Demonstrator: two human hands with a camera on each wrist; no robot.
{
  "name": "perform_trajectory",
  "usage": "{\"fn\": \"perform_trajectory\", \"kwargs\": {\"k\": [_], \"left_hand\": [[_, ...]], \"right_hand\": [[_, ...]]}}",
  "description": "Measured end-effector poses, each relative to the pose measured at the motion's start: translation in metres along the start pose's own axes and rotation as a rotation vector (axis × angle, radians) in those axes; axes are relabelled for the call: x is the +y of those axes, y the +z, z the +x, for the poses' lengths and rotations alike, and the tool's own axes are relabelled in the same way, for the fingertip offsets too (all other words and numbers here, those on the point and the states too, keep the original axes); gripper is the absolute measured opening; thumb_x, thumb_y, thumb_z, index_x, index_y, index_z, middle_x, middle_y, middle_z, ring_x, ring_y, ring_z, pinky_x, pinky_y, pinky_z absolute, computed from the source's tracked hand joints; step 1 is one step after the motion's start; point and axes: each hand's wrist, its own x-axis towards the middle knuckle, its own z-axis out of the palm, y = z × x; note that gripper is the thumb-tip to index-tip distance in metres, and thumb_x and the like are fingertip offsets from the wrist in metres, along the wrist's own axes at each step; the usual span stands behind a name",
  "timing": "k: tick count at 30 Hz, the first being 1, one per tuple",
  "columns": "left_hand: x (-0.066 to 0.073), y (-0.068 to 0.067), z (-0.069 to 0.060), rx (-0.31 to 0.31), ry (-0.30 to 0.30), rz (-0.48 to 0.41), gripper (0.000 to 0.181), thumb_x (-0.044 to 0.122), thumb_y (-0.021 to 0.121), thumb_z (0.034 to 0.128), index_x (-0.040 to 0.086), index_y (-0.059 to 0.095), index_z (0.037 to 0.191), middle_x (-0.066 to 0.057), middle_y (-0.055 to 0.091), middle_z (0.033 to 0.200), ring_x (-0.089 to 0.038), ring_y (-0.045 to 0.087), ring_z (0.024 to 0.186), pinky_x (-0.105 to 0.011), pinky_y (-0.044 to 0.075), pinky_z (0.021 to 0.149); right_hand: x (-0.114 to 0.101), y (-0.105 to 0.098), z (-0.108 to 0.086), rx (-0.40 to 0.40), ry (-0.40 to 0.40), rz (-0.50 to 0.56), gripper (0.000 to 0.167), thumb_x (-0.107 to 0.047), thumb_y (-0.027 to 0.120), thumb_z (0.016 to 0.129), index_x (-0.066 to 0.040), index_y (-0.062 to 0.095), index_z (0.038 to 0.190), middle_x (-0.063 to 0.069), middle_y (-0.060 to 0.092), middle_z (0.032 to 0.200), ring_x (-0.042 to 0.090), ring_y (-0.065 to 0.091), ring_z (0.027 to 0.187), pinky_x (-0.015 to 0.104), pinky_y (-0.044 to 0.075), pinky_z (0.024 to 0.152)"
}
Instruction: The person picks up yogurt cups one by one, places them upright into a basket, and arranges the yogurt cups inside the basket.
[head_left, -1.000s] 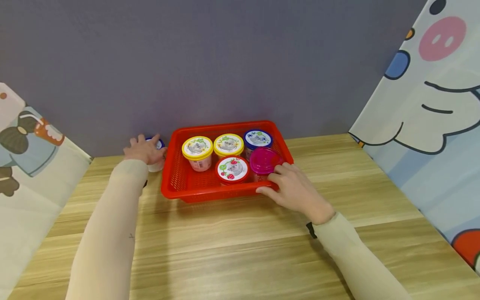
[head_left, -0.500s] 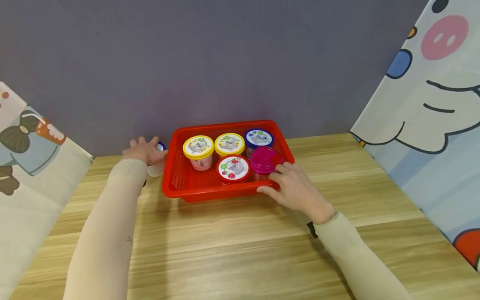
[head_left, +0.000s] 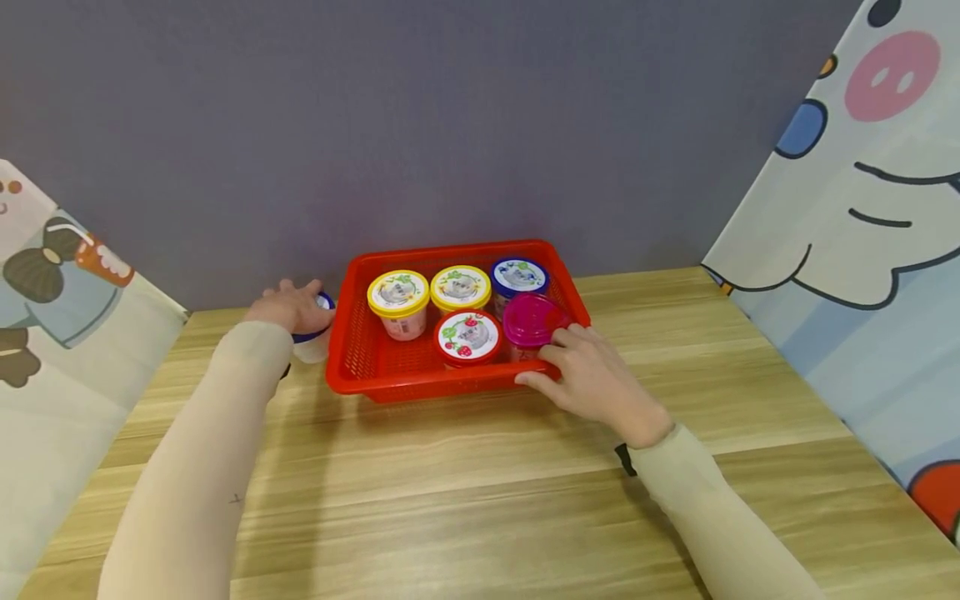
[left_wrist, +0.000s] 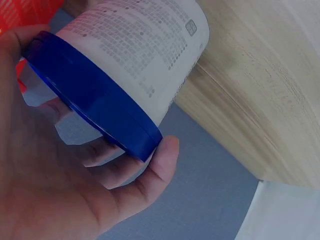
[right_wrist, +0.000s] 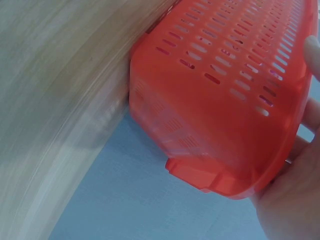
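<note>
A white tub with a blue lid [left_wrist: 95, 95] is in my left hand [head_left: 285, 308], just left of the red plastic basket [head_left: 420, 385]. In the left wrist view my thumb and curled fingers grip the lid's edge from opposite sides. My right hand [head_left: 592, 375] grips the basket's front right rim, thumb outside and fingers over the edge. Inside the basket are two yellow-lidded tubs [head_left: 398, 293], a red-lidded tub [head_left: 468, 336], a blue-lidded tub [head_left: 519, 276] and a magenta-lidded tub [head_left: 531, 319]. My right fingertips are close to the magenta lid; contact cannot be told.
The basket stands on a wood-grain table [head_left: 465, 492], near a grey back panel [head_left: 480, 125]. Cartoon-printed sheets flank the table at the left [head_left: 67, 350] and right [head_left: 877, 250].
My left hand has shifted slightly, and more of the blue lid and white tub shows beneath it. My right hand stays on the basket, which looks unmoved.
</note>
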Motion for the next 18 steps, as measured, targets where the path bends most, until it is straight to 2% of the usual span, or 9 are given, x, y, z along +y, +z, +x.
{"fn": "perform_trajectory", "kwargs": {"k": [7,10,14,18], "left_hand": [[-0.002,0.008,-0.005,0.025,0.031,0.047,0.087,0.063,0.04,0.0964,0.009,0.017,0.16,-0.044,0.018,0.145,-0.066,0.027,0.128,-0.078,0.032,0.099],[-0.003,0.011,-0.006,0.039,0.045,0.049,0.09,0.067,0.038,0.0963,0.008,0.015,0.161,-0.044,0.016,0.146,-0.066,0.024,0.129,-0.079,0.032,0.097],[-0.006,0.016,-0.006,0.086,0.072,0.074,0.09,0.07,0.032,0.0964,0.008,0.017,0.16,-0.044,0.017,0.144,-0.065,0.026,0.128,-0.078,0.038,0.093],[-0.009,0.021,-0.004,0.149,0.105,0.117,0.086,0.069,0.03,0.0968,0.008,0.023,0.157,-0.043,0.027,0.137,-0.063,0.035,0.121,-0.074,0.043,0.088]], "right_hand": [[0.0,0.0,-0.001,0.014,-0.008,0.003,0.048,-0.056,0.066,0.093,-0.009,0.077,0.096,0.004,0.064,0.087,0.022,0.055,0.084,0.042,0.047,0.082],[0.0,0.0,-0.001,0.011,-0.005,0.004,0.049,-0.056,0.067,0.093,-0.009,0.077,0.096,0.004,0.064,0.087,0.022,0.055,0.084,0.042,0.047,0.082],[-0.001,-0.001,-0.001,0.007,-0.001,0.009,0.049,-0.056,0.067,0.093,-0.008,0.077,0.096,0.004,0.064,0.086,0.022,0.055,0.084,0.043,0.047,0.083],[-0.001,-0.002,-0.001,0.004,0.001,0.009,0.048,-0.056,0.068,0.093,-0.008,0.077,0.097,0.005,0.064,0.087,0.022,0.055,0.085,0.043,0.047,0.083]]}}
